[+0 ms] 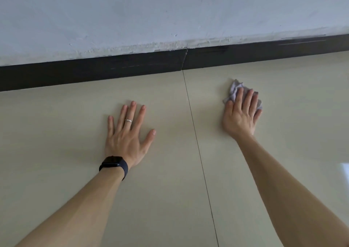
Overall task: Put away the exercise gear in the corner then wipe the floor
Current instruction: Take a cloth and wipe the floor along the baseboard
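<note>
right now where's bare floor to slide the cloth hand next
Bare tile between the left hand and right hand, both sides of the grout line; between cloth and black skirting; right of the cloth. Crowded only under the hands.

Both hands down on the floor, wall straight ahead

The left hand (125,137) is laid flat on the floor (170,180), left of the tile joint (198,148); right of it, the cloth (236,90) is pinned under the right hand (240,114), near the skirting (94,71).

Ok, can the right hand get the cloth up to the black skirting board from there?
Probably yes. The right hand presses the cloth flat on the floor, and only bare tile lies between it and the skirting board. The arm looks stretched, so leaning forward may help.
</note>
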Demonstrator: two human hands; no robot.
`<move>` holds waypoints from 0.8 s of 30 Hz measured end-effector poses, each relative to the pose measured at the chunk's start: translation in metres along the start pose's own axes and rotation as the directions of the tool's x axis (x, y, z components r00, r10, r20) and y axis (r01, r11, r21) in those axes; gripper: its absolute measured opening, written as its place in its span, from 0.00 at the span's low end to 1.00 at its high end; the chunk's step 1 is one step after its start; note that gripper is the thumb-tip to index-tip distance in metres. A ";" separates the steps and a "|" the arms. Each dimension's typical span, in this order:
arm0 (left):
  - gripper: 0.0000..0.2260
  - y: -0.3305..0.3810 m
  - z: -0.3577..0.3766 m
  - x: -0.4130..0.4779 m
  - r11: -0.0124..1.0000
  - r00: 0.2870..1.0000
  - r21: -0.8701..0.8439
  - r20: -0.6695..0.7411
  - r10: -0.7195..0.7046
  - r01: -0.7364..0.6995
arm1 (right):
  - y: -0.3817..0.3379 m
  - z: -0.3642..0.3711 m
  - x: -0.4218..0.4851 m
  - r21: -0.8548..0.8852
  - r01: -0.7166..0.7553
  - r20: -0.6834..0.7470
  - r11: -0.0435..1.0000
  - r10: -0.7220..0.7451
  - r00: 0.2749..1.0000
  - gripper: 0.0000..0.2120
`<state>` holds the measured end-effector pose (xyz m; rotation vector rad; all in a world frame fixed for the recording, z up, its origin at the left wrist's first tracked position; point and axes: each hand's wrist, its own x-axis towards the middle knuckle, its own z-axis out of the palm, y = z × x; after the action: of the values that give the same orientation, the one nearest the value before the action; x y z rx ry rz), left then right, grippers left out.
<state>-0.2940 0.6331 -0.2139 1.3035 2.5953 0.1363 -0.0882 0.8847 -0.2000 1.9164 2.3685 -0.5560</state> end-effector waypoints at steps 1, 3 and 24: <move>0.33 0.000 0.000 0.002 1.000 1.000 0.003 0.007 0.001 -0.001 | -0.015 0.003 0.003 0.041 -0.085 -0.010 0.995 0.086 0.996 0.28; 0.33 -0.001 -0.001 0.004 1.000 1.000 0.015 0.019 0.001 -0.001 | -0.040 0.016 -0.010 0.044 -0.052 -0.036 0.998 0.054 0.998 0.28; 0.32 -0.004 -0.001 0.004 1.000 0.999 0.012 0.038 -0.006 0.005 | -0.125 0.057 -0.061 -0.116 0.695 0.154 0.710 -0.678 0.718 0.28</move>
<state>-0.2995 0.6343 -0.2143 1.2900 2.5717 0.0935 -0.2039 0.7887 -0.2063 0.8440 2.9042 -0.4325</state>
